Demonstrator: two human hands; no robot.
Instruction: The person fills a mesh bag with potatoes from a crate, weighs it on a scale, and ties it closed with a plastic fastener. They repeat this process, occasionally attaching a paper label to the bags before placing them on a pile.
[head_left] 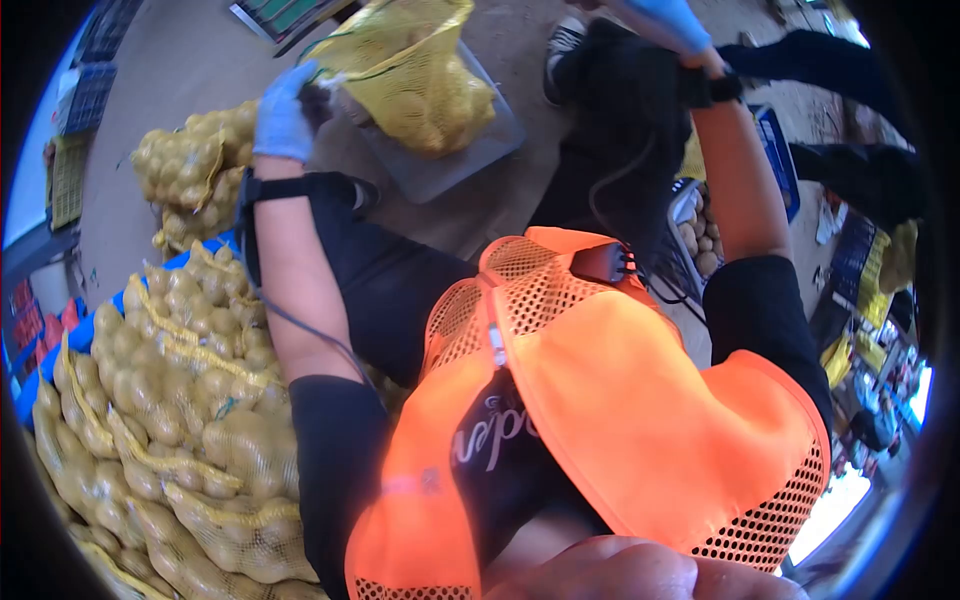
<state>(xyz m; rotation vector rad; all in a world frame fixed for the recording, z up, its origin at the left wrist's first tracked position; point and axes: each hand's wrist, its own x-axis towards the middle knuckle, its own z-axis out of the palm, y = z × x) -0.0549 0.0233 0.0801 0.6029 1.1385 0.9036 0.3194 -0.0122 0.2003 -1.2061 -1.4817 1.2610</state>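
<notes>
My left hand, in a light blue glove, is closed at the edge of a yellow mesh bag, by its green drawstring. The bag stands with its mouth gaping and potatoes showing through the lower part. Beneath it lies a grey flat platform on the floor. My right hand, also gloved in blue, is at the top edge, to the right of the bag. Its fingers are largely cut off by the frame and blurred, so what they hold, if anything, is hidden.
Stacked mesh sacks of potatoes fill the left side, with more sacks farther ahead. On the right sits a container of potatoes beside a blue crate. Another person's dark-clothed legs stand at the right.
</notes>
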